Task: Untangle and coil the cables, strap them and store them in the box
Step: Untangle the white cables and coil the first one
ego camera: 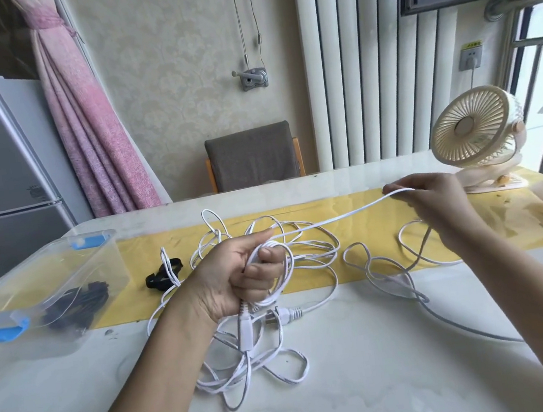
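White cable runs taut between the two hands above the table. The rest lies in a loose tangle spread from twelve to six o'clock around the left hand. That hand is fisted round a few gathered turns. The inline switch hangs out of the fist at six o'clock, and the plug lies just beside it.

The right hand, at two o'clock from the left, pinches the stretched run between thumb and fingertips.

This looks like the untangle-and-coil step, early on, since most loops are not yet gathered. The next move probably calls for bringing the pinched length back to the left fist as another turn and freeing snags as they come.

A black strap lies at ten o'clock of the left hand. The clear box sits at nine, with dark cables already inside.
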### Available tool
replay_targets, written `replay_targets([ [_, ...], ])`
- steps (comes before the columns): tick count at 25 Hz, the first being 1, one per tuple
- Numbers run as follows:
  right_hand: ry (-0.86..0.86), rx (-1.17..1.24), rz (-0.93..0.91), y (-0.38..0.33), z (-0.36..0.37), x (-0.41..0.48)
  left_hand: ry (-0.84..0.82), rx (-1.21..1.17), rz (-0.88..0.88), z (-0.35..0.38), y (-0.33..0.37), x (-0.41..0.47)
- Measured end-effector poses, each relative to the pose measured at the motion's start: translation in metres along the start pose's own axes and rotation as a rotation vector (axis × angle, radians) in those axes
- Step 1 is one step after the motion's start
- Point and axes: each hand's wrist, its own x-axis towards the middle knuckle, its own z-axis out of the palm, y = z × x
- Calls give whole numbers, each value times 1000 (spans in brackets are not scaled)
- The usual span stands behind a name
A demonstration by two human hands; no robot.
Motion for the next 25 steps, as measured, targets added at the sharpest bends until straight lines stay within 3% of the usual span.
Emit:
replay_targets([
  [5, -369, -562, -154, 12, 21, -12, 34, -301, 361, -5, 9, -17],
  [9, -480, -561, -466, 2, 44, -33, 88, -483, 704, -21, 11, -29],
  [12, -548, -570, -704, -8, 62, -53, 330, -387, 1000, -25, 21, -35],
  [16, -642, -574, -871, -19, 77, -79, 826, 17, 1177, -14, 24, -26],
  [19, -608, -571, -980, -26, 80, -88, 1101, 625, 1172, -3, 11, -12],
  [22, -555, -581, -1060, -32, 75, -89, 1209, 1416, 998, 1, -4, -5],
  [25, -501, -548, -1132, -38, 66, -88, 1161, 1806, 678, 1, -14, -2],
])
